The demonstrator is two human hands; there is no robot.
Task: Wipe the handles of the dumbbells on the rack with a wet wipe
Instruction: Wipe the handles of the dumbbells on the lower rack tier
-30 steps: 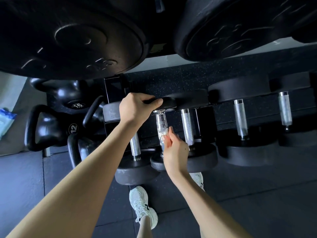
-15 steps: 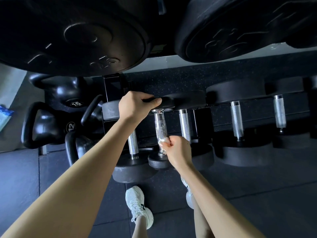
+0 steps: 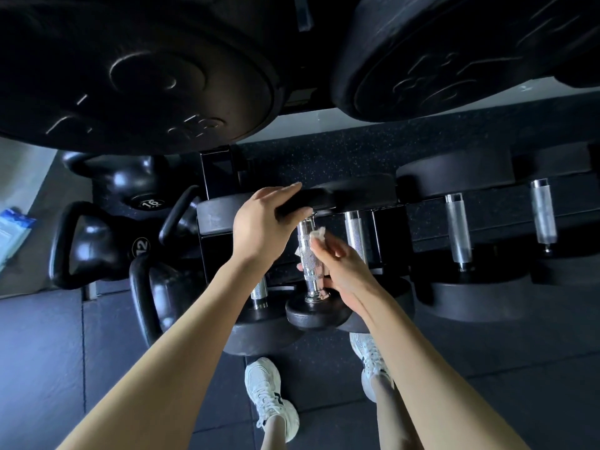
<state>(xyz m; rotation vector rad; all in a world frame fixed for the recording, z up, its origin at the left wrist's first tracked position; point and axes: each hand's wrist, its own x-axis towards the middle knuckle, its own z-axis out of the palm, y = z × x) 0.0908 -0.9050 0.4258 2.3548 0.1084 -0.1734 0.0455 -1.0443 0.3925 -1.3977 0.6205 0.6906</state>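
Note:
A small black dumbbell with a knurled chrome handle (image 3: 307,254) lies on the lower rack (image 3: 422,219) in front of me. My left hand (image 3: 263,222) grips its far black head (image 3: 311,198), fingers over the top and thumb underneath. My right hand (image 3: 341,271) wraps the handle from the right and holds a crumpled white wet wipe (image 3: 318,236) against the chrome. The near head (image 3: 316,315) hangs past the rack's front edge. More chrome-handled dumbbells (image 3: 458,232) lie in a row to the right.
Big black weight plates (image 3: 136,76) hang close overhead. Black kettlebells (image 3: 97,245) stand on the floor at left. A blue wipes packet (image 3: 13,232) lies at the far left edge. My white shoes (image 3: 269,394) stand on dark rubber floor tiles below the rack.
My right hand has slid up the handle from its lower end, and the white wipe now shows above my fingers. My left hand keeps its grip on the far head.

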